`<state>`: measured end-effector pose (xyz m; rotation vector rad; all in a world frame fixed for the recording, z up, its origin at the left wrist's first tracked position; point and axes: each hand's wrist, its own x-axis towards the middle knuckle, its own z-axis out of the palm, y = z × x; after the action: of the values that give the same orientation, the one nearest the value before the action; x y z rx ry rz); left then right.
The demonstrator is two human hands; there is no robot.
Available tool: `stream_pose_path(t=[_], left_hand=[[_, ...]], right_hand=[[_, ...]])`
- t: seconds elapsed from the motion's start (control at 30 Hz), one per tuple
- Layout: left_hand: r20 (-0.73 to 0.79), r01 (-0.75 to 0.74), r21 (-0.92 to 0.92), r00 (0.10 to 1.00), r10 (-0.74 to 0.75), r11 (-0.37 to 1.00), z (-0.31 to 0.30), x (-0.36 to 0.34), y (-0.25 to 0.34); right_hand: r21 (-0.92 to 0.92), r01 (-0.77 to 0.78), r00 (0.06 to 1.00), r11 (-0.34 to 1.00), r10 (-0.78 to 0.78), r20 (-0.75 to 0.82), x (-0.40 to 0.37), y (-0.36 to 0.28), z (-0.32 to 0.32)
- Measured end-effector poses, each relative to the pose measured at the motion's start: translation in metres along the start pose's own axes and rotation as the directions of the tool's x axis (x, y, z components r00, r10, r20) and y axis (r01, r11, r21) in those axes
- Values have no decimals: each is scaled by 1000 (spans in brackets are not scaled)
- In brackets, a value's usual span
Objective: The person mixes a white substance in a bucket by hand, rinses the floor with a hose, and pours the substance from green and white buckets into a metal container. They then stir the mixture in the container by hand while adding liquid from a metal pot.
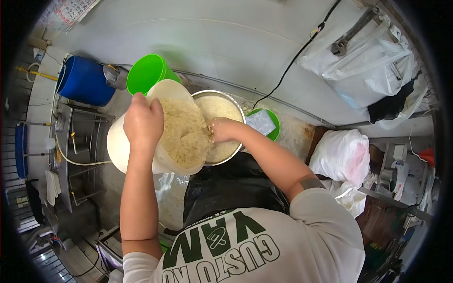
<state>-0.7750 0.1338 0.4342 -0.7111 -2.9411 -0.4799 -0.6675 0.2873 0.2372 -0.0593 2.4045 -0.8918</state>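
Observation:
A large white bucket (119, 144) lies tilted to the right, its mouth over a round metal bowl (241, 109). Pale, crumbly food (181, 137) fills the mouth of the bucket, and similar pale stuff (217, 107) is in the bowl. My left hand (143, 119) grips the bucket's upper rim, thumb at the edge. At the bucket's lip, beside the bowl, my right hand (224, 129) touches the crumbly food; its fingertips are partly sunk in it, so what they hold is hidden.
Behind the bucket stand a green bucket (147, 74) and a blue drum (87, 81). A green basin (274, 126) with a plastic bag sits right of the bowl. White sacks (340, 155) lie farther right. Metal shelving (71, 160) is at the left.

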Motion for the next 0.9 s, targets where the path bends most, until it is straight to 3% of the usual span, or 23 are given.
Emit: stream_pose_path(t=[0.07,0.13,0.27,0.33,0.47,0.53,0.57,0.63,0.67,0.77,0.9], left_hand=[[-39,-34,35,999,36,999,5,0,9],[-16,-35,53,999,36,998,9,2,22],[-29,-80,82,996,83,993,21,2,34],[-42,-91,81,995,95,993,21,3,28],[-49,-61,47,997,64,997,4,13,-3],[-48,-44,72,998,47,996,-4,18,-22],[-34,-17,54,999,19,998,-8,21,-32],[-22,15,15,1000,-14,1000,-12,26,-46],[-19,13,15,1000,-12,1000,-12,25,-51],[-42,9,-25,999,-10,1000,-15,19,-52],[-49,24,-9,998,-24,1000,-13,8,-42]], right_hand=[[-34,77,964,996,-83,-251,-22,-17,3],[-129,247,747,960,-273,-606,-29,-48,26],[-263,226,672,938,-346,-655,-15,-81,36],[-214,67,936,974,-136,-324,-19,-81,7],[-19,170,965,985,-171,-197,-5,-32,7],[104,-16,977,994,37,-209,-31,-29,2],[107,-16,977,994,38,-210,-31,-26,14],[-150,-116,877,982,30,-479,-25,-22,39],[-148,-118,877,982,33,-479,-21,-20,43],[-277,-191,908,942,62,-414,-2,-19,45],[-263,-198,978,944,173,-115,20,-19,32]])
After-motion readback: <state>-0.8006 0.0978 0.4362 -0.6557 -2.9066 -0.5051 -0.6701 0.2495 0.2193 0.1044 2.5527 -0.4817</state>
